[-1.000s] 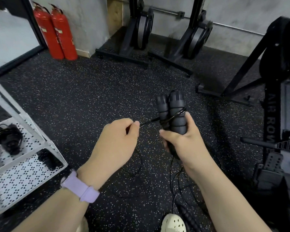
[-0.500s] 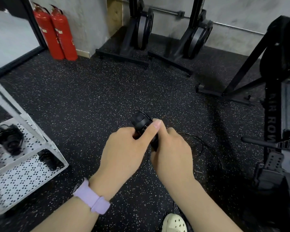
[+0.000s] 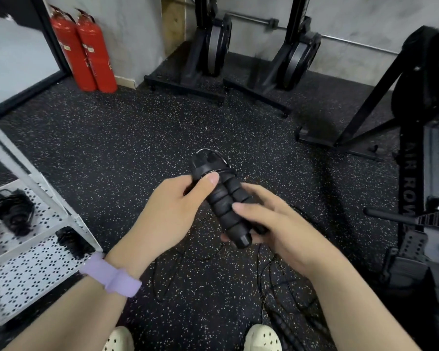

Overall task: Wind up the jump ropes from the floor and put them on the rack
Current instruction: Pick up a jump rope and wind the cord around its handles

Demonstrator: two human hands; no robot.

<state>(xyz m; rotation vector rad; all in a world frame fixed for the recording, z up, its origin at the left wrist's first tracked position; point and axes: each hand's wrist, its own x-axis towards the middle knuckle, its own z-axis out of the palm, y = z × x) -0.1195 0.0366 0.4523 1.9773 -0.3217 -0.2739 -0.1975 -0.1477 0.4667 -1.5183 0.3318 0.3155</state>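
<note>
Black ribbed jump-rope handles (image 3: 223,196), bundled side by side, were held above the speckled floor (image 3: 137,138): the left hand (image 3: 167,211) pinched their upper end, while the right hand (image 3: 271,224) cradled the lower end, fingers loosely curled around it.

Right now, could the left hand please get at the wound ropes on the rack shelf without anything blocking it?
Probably not yet: the left hand grips the handles together with the right hand. The way to the ropes on the rack looks open, apart from its slanted post.
</note>
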